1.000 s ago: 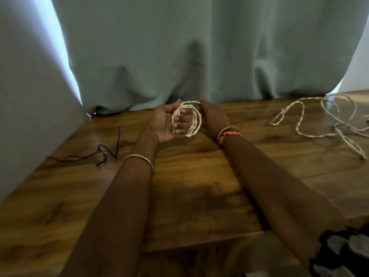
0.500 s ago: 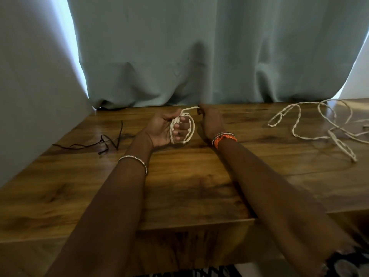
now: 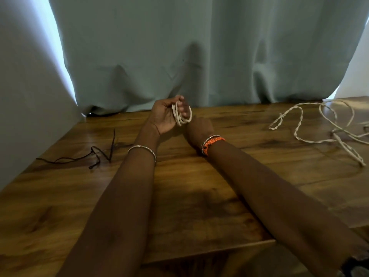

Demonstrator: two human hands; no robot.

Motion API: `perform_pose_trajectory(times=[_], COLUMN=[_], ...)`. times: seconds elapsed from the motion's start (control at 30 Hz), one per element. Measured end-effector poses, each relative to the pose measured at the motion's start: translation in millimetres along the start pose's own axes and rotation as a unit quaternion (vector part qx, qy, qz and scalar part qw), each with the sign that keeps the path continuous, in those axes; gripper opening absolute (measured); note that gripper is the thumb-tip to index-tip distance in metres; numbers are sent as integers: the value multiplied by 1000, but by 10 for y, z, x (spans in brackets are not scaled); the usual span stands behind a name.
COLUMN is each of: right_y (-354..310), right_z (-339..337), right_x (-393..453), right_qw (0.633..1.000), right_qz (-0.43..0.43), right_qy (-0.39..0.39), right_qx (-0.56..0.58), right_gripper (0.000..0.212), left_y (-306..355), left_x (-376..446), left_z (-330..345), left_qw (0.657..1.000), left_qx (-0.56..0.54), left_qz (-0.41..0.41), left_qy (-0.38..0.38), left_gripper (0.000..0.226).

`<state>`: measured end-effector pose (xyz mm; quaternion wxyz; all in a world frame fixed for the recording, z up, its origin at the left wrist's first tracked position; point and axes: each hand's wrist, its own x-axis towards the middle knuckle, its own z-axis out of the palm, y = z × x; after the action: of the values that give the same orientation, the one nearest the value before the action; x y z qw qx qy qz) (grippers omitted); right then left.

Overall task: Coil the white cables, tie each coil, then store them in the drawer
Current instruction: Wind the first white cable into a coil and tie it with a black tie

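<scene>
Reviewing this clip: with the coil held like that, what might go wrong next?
1. The white coil sits around the left hand fingers with no tie visible; its loops may spring loose.
2. The right hand is beside it; whether it holds anything is unclear.
3. The loose white cable sprawls in crossing loops and may snag.

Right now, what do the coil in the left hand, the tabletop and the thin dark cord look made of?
Coil: off-white twisted strands, matte, likely cotton or fabric-sheathed cable. Tabletop: wood or wood veneer, visible grain, glossy varnish reflecting light. Dark cord: thin, black or brown, perhaps leather or waxed string; too fine to tell.
</scene>
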<state>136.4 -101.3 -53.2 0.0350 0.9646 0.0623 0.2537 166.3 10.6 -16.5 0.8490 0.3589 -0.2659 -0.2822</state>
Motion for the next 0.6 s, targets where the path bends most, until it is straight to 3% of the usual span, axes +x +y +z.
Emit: perform_pose_trajectory(times=[0.07, 0.27, 0.43, 0.6], right_y=[-79, -365, -322, -301], right_z=[-71, -331, -486, -674], right_x=[-31, -140, -88, -101], right_qw=[1000, 993, 968, 952], right_qz=[-11, -59, -61, -68], right_qy=[-14, -76, -20, 35], right_qx=[-20, 67, 241, 297], right_gripper=[24, 14, 29, 16], left_y=[51, 107, 107, 142], left_x=[24, 35, -3, 27], left_z=[-62, -213, -297, -237], left_qw=[998, 988, 977, 968], left_qx=[-11, 34, 108, 147], left_qz=[36, 57, 40, 67], left_qy=[49, 139, 180, 193], left_gripper=[7, 29, 28, 26])
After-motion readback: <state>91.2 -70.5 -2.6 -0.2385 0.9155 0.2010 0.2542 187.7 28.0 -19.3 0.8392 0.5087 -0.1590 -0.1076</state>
